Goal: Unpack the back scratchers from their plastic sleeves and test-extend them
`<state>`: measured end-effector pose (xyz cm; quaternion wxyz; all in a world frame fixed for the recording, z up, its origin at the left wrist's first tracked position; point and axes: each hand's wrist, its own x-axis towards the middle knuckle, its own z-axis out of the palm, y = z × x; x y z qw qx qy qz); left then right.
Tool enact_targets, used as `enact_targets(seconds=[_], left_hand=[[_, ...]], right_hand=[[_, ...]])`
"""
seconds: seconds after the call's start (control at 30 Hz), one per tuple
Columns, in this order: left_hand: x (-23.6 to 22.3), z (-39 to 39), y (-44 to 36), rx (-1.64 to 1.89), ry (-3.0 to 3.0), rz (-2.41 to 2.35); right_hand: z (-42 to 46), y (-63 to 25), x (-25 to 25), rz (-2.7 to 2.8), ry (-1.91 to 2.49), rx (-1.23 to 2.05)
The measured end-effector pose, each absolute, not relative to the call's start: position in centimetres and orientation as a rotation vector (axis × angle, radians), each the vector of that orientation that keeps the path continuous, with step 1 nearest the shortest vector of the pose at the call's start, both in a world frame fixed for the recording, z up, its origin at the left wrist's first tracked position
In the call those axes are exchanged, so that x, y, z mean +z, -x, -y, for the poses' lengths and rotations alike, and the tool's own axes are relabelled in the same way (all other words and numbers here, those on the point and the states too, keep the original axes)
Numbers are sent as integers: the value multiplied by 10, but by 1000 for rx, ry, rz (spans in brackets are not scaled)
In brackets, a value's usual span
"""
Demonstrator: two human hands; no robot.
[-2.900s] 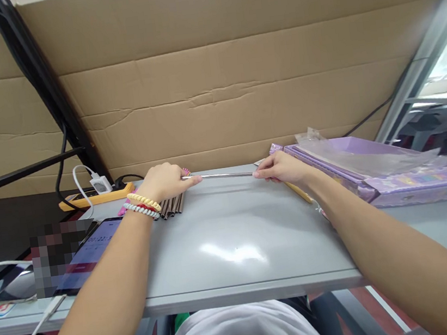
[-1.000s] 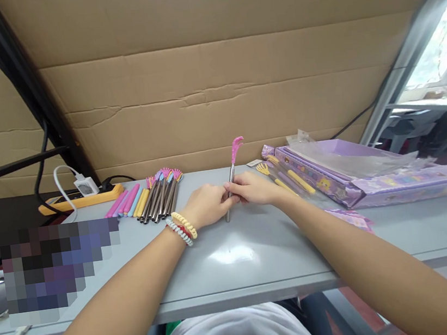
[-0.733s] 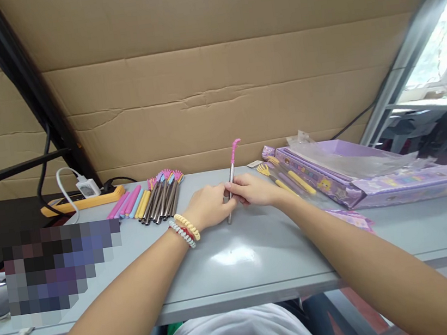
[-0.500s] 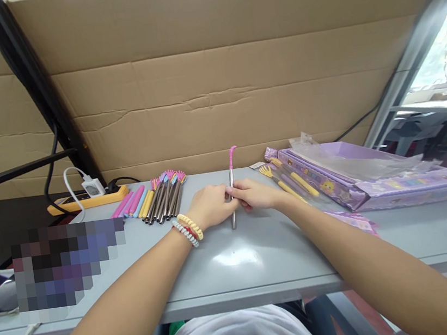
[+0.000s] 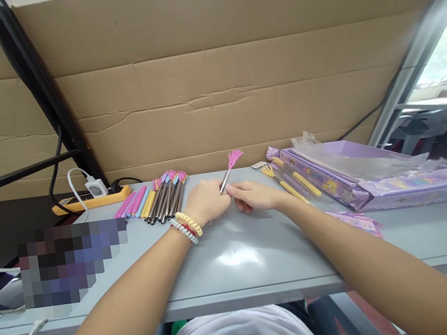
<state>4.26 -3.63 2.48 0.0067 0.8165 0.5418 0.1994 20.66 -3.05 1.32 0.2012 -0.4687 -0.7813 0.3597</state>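
Observation:
In the middle of the desk, my left hand [image 5: 209, 199] is closed around the metal shaft of a back scratcher [image 5: 226, 179]. Its pink claw head points up and to the right, its prongs fanned out. My right hand [image 5: 252, 194] meets the shaft from the right, thumb and fingertips pinched against it next to the left hand. The lower end of the shaft is hidden behind the left hand. To the left lies a row of similar back scratchers [image 5: 169, 198] with metal shafts and coloured claw heads. Pink, blue and yellow sleeves [image 5: 135, 202] lie beside them.
On the right are yellow-clawed back scratchers [image 5: 287, 181] near a purple display box [image 5: 359, 193] with clear plastic on it. A purple printed piece [image 5: 356, 222] lies in front. A yellow power strip [image 5: 118, 195] with a white charger [image 5: 96, 187] sits back left. Cardboard [image 5: 211, 70] walls the back.
The back scratcher has tilted to the right and turned, so its claw shows fanned instead of edge-on. Its lower shaft end has gone out of sight behind my left hand.

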Motion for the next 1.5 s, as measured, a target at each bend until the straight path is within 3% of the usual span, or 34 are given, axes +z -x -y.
enact_targets(seconds=[0.6, 0.93, 1.5], left_hand=[[45, 5, 1, 1132, -2132, -2047], [49, -26, 62, 643, -1934, -2368], [39, -30, 67, 355, -1982, -2492]], right_hand=[[29, -210, 11, 2281, 1451, 928], [31, -211, 13, 2331, 1469, 864], [34, -211, 18, 2395, 1492, 797]])
